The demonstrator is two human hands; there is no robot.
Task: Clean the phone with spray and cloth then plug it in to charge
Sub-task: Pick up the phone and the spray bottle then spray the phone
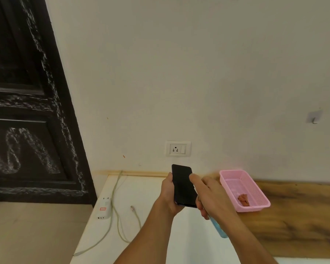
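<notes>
Your left hand [168,195] grips the phone [184,185] upright, screen facing your right hand [213,196], which holds the spray bottle [220,229] just beside it.

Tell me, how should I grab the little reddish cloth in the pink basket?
Pinch the bunched-up top of the cloth, reaching straight down from above. It lies crumpled on the floor of the pink basket, whose walls block the sides. Both hands are busy now: the left hand holds the phone, the right hand the spray bottle.
</notes>
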